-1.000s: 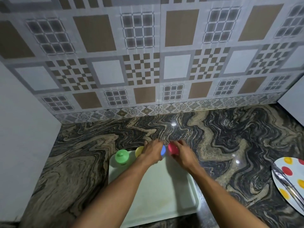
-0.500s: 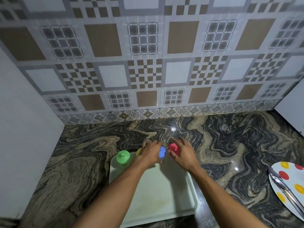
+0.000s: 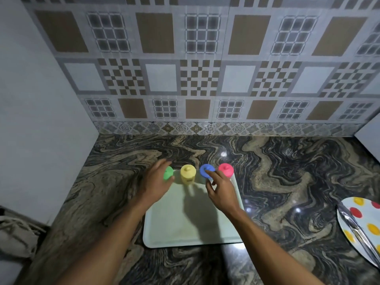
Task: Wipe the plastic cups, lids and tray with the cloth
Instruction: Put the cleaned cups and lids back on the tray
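Pale green rectangular plastic tray [image 3: 191, 229] lies on the dark marbled stone bench [image 3: 287, 171]. 4 lidded plastic cups line its far edge, left to right: green cup [image 3: 168, 173], yellow cup [image 3: 187, 174], blue cup [image 3: 206, 170], pink cup [image 3: 225, 169]. Left hand [image 3: 156, 182], blurred, grip loosely spread, lies against the green cup. Right hand [image 3: 221, 189], grip spread, has 1 fingertip on the blue cup's lid.

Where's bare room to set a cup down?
Free: near half of the pale green plastic tray; dark marble counter between it and the spotted round plate. Crowded: tray's far edge, row of four lidded plastic cups plus left hand, right hand.
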